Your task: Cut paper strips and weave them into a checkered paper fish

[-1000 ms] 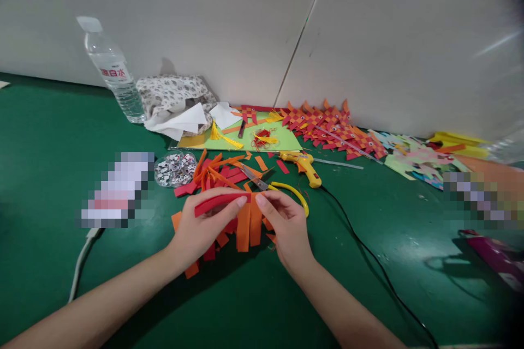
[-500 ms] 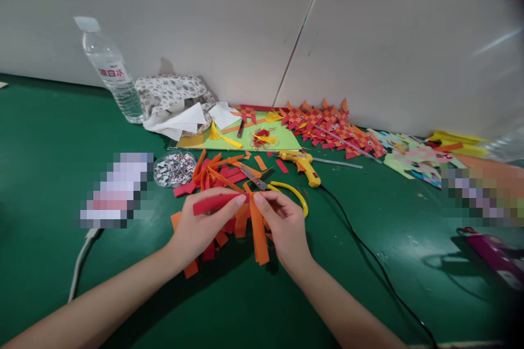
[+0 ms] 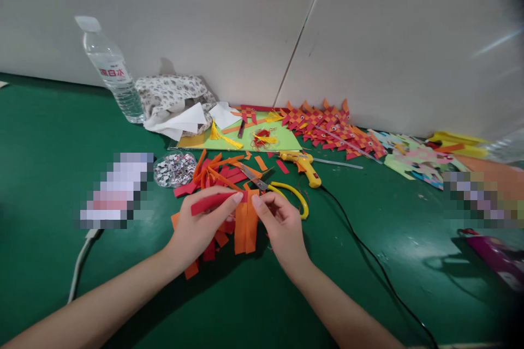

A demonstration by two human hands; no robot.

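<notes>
My left hand [image 3: 202, 221] pinches a red paper strip [image 3: 213, 202] between thumb and fingers. Two orange paper strips [image 3: 246, 226] hang side by side from the right end of the red one. My right hand [image 3: 282, 223] is closed at the top of the right-hand orange strip, thumb against its upper edge. Beneath and beyond my hands lies a pile of loose red and orange strips [image 3: 221, 172]. Just past my right hand are yellow-handled scissors [image 3: 292, 191], their blades resting on the pile.
A yellow glue gun [image 3: 303, 166] with a black cord lies behind the scissors. Woven paper fish [image 3: 327, 125] are heaped along the wall. Left stand a water bottle [image 3: 112, 73] and a patterned pouch [image 3: 174, 98]; googly eyes [image 3: 175, 169] and a blurred phone [image 3: 118, 191] lie nearer.
The right orange strip has swung from a slant to hang straight, close beside the other. My right hand has shifted slightly left and its grip moved to the strip's upper edge.
</notes>
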